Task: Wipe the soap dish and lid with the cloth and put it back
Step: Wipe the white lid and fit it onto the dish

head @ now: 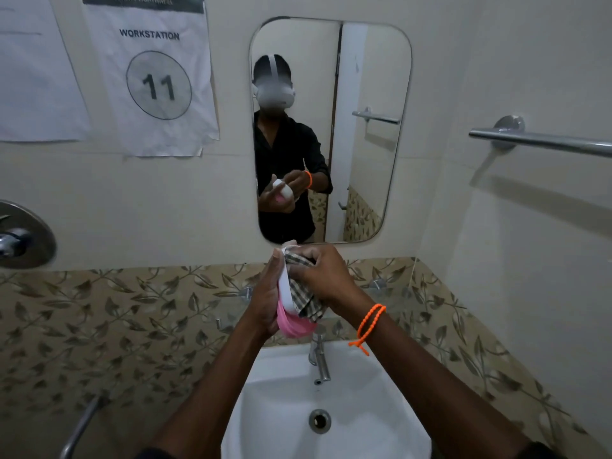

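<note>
My left hand (265,299) grips a soap dish upright above the sink: a white part (284,293) on top and a pink part (293,324) below it. My right hand (321,276) holds a checked cloth (306,301) bunched against the white part's inner side. An orange bead band circles my right wrist. Most of the dish is hidden between the two hands.
A white sink (281,402) with a chrome tap (319,359) lies straight below the hands. A mirror (364,94) hangs on the wall ahead, a towel rail (546,142) at the right, and a shower valve (23,240) at the left.
</note>
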